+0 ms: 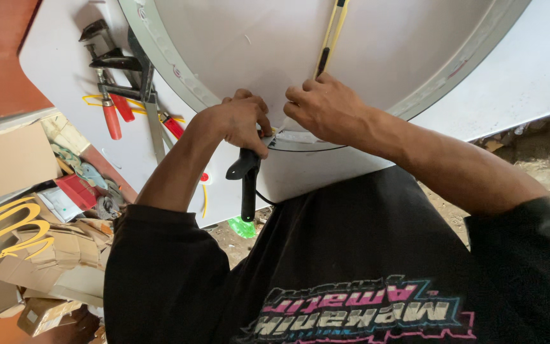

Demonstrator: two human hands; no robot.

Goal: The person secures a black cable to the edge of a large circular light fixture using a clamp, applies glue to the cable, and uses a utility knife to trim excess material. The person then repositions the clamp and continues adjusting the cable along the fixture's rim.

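Left hand (240,121) closed on black clamp (247,181) at disc (256,44) rim, near edge of white surface (65,64). Right hand (326,108) pinches rim strip beside it. Best: press strip flush, keep clamp square. Red-handled clamps (112,111) well apart.

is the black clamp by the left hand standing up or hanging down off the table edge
Hanging down. The black clamp points its handle below the white table edge, with the left hand on its top.

Soft even daylight, faint shadows, sharp focus, slight wide-angle edge stretch.
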